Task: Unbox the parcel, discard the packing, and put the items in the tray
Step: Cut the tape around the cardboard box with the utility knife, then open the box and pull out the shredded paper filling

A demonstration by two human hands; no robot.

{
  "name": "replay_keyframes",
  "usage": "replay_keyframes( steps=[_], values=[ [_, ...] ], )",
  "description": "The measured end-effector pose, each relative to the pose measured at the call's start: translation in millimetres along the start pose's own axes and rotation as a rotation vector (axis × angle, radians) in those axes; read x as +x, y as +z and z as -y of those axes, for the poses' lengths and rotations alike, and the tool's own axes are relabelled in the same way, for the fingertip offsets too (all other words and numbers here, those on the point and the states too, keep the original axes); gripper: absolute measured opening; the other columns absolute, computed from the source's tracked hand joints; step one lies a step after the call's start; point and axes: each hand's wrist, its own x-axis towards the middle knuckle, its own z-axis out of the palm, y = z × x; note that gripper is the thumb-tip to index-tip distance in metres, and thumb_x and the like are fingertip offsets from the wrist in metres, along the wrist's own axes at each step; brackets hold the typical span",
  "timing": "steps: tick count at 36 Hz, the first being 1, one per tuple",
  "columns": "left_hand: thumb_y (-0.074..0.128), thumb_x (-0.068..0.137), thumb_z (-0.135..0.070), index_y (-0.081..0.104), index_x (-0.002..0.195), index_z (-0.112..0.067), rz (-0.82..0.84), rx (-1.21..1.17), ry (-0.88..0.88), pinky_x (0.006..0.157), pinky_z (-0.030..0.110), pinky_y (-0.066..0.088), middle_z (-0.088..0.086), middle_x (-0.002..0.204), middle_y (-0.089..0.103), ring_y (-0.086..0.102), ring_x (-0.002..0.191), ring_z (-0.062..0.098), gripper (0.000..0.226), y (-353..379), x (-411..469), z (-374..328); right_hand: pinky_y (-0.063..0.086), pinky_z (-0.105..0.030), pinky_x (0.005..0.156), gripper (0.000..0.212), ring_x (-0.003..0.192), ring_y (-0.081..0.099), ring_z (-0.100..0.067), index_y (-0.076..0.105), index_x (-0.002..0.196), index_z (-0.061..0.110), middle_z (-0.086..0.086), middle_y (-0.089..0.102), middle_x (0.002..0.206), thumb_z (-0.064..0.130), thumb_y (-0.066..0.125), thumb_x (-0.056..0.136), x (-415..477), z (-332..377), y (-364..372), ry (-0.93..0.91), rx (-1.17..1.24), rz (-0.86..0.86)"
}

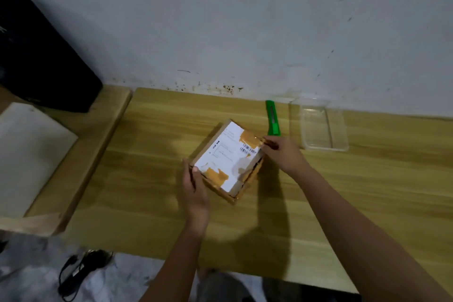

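Parcel (220, 157): one, taped.
Left hand (195, 193): your grip holds its near corner.
Right hand (282, 154): your grip pinches tape (250, 138).
Tray (321, 125), cutter (272, 117): one each.

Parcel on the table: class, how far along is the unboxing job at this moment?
Done: little; the green knife lies beside the clear tray. In hand: the left hand holds the parcel while the right hand pinches the brown tape at its far corner. Left: opening it, discarding the packing, filling the tray, which holds nothing yet.
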Motion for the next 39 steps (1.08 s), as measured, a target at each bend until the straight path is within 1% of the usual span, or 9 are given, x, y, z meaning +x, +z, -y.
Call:
replay_keyframes(
  steps=[4,7,10,14,18,25,29,34,39],
  values=[
    [0.034,0.100,-0.024,0.030,0.144,-0.014,-0.079,-0.031,-0.067,0.091,0.018,0.036,0.005,0.140,0.045,0.043,0.124,0.013,0.045,14,-16,-3,0.041,-0.036,0.063,0.017,0.071,0.055,-0.025,0.063,0.074,0.010,-0.012,0.062,0.074,0.025,0.070,0.076,-37,-19,-10,-0.071,-0.104,-0.028],
    [0.032,0.101,-0.027,0.032,0.144,-0.015,-0.048,0.015,-0.072,0.102,0.023,0.032,0.005,0.146,0.041,0.039,0.134,0.019,0.045,24,-27,-10,0.047,-0.034,0.078,0.032,0.090,0.056,-0.020,0.068,0.099,0.013,-0.006,0.060,0.099,0.018,0.076,0.069,-58,-26,-18,-0.160,-0.159,-0.071],
    [0.032,0.101,-0.026,0.040,0.139,-0.013,-0.030,0.007,-0.103,0.095,0.018,0.033,0.006,0.143,0.046,0.042,0.130,0.020,0.042,37,-33,-16,0.045,-0.030,0.088,0.043,0.106,0.055,-0.026,0.067,0.109,0.009,-0.010,0.061,0.112,0.014,0.078,0.067,-75,-34,-23,-0.282,-0.238,-0.019],
    [0.034,0.100,-0.021,0.054,0.127,-0.008,-0.050,0.038,-0.080,0.075,0.014,0.034,0.010,0.126,0.059,0.054,0.113,0.020,0.036,48,-38,-21,0.047,-0.030,0.082,0.024,0.097,0.059,-0.030,0.071,0.092,0.007,-0.012,0.065,0.099,0.013,0.077,0.069,-89,-44,-26,-0.437,-0.363,0.111],
    [0.035,0.100,-0.022,0.056,0.125,-0.005,-0.040,0.127,-0.046,0.071,0.018,0.034,0.015,0.122,0.062,0.055,0.112,0.027,0.037,49,-36,-18,0.040,-0.021,0.079,0.026,0.097,0.059,-0.027,0.072,0.095,0.006,-0.013,0.064,0.095,0.015,0.077,0.071,-95,-45,-29,-0.448,-0.383,0.167],
    [0.035,0.100,-0.023,0.057,0.124,-0.007,-0.021,0.148,-0.047,0.068,0.023,0.037,0.013,0.115,0.065,0.059,0.103,0.027,0.037,49,-36,-19,0.045,-0.032,0.079,0.015,0.096,0.057,-0.026,0.074,0.092,0.010,-0.013,0.067,0.092,0.012,0.069,0.078,-103,-33,-30,-0.424,-0.440,0.245],
    [0.038,0.099,-0.026,0.055,0.127,-0.010,0.039,0.015,-0.125,0.083,0.027,0.043,0.009,0.124,0.061,0.056,0.113,0.025,0.037,46,-33,-21,0.044,-0.038,0.082,0.018,0.098,0.054,-0.028,0.072,0.093,0.005,-0.015,0.065,0.092,0.013,0.058,0.087,-106,-31,-26,-0.457,-0.546,0.227],
    [0.044,0.097,-0.030,0.052,0.131,-0.017,0.155,-0.149,-0.247,0.090,0.031,0.047,0.004,0.124,0.061,0.058,0.110,0.021,0.038,34,-28,-18,0.048,-0.043,0.071,0.013,0.077,0.055,-0.033,0.065,0.072,0.003,-0.014,0.063,0.076,0.004,0.054,0.079,-108,-32,-22,-0.573,-0.588,0.168],
    [0.042,0.098,-0.018,0.047,0.133,-0.005,0.218,-0.196,-0.235,0.068,0.008,0.050,0.002,0.119,0.055,0.053,0.108,0.016,0.038,29,-23,-21,0.037,-0.026,0.070,0.007,0.078,0.049,-0.024,0.058,0.077,0.007,-0.010,0.058,0.077,0.006,0.051,0.079,-105,-14,-46,-0.622,-0.437,0.092]
  ],
)
